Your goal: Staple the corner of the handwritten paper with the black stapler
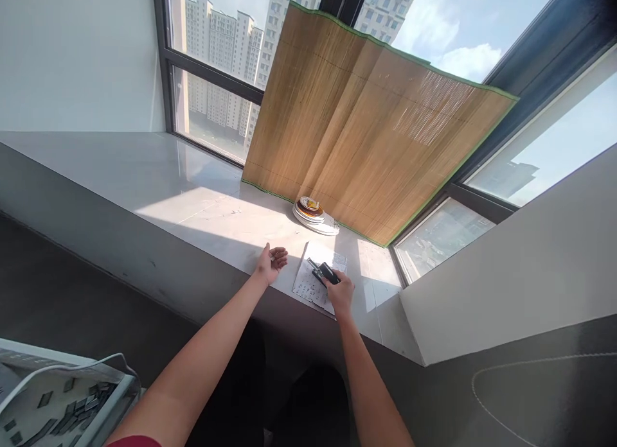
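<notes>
My right hand [342, 291] grips what looks like a black stapler [330, 273], whose silver metal part points to the upper left. The stapler is over a white sheet of paper [308, 283] with rows of dark handwriting, lying near the front edge of the window sill. Left of the paper, my left hand [272, 264] hovers at the sill edge with its palm turned up and fingers loosely apart. A small pale spot shows near its palm; I cannot tell what it is.
Beyond the paper stands a stack of plates [313, 219] on the sunlit sill [216, 206]. A bamboo mat [357, 126] leans against the windows behind it. At the lower left is a white box [67, 402] with several dark pieces and a cable. A wall [511, 267] bounds the right side.
</notes>
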`<control>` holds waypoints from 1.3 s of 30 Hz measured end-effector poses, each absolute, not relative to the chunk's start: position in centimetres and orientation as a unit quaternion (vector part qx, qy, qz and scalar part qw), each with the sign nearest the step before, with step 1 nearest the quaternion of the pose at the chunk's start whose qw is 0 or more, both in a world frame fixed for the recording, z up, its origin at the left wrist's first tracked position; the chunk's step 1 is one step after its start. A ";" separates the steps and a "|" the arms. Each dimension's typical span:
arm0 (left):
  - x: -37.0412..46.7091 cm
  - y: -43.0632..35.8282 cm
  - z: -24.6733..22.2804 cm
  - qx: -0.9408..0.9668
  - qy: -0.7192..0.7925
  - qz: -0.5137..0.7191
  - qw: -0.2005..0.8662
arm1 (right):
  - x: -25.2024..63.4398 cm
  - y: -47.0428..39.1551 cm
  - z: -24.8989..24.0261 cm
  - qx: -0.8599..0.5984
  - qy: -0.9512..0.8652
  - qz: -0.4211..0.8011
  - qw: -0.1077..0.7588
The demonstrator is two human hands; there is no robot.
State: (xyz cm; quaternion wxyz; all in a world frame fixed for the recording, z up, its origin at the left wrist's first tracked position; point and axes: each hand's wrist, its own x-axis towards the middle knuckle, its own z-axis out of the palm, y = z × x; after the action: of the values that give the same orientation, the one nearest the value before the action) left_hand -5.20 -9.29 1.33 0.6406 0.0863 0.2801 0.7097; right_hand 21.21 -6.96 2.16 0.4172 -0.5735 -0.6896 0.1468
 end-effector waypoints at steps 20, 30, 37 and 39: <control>-4.2 -9.0 1.4 0.278 0.343 0.662 0.606 | 6.1 -9.5 5.3 -0.364 -0.885 0.015 0.290; -3.5 -8.8 1.3 0.437 0.447 0.589 0.512 | 19.1 -6.2 6.1 -0.452 -0.768 0.021 0.454; -3.2 -8.6 1.6 0.503 0.477 0.533 0.486 | 30.7 1.0 3.5 -0.712 -0.597 0.114 0.352; -3.1 -8.7 1.6 0.506 0.481 0.532 0.478 | 30.6 2.9 3.2 -0.716 -0.596 0.125 0.341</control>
State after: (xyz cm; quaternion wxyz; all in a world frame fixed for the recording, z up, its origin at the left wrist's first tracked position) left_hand -3.06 -8.66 1.64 0.4784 0.5064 0.4810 0.5323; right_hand 30.56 2.90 3.17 0.3409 -0.7164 -0.5959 0.1247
